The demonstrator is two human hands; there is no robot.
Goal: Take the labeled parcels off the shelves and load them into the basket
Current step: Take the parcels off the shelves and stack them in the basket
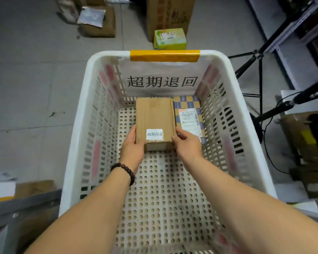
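Grip: left hand [134,146] and right hand [187,143] clasp the brown parcel [154,116] inside the basket [77,125].

The light is soft and even, it comes from above and is a little cool in colour. The white basket [75,136] is the brightest part; the floor [35,79] is grey and dimmer, and the shelves [301,24] at upper right are dark. The middle is sharp: the label [154,134] on the brown parcel [154,114] can be read. Toward the edges straight lines bend strongly and all becomes blurred, most at the lower corners
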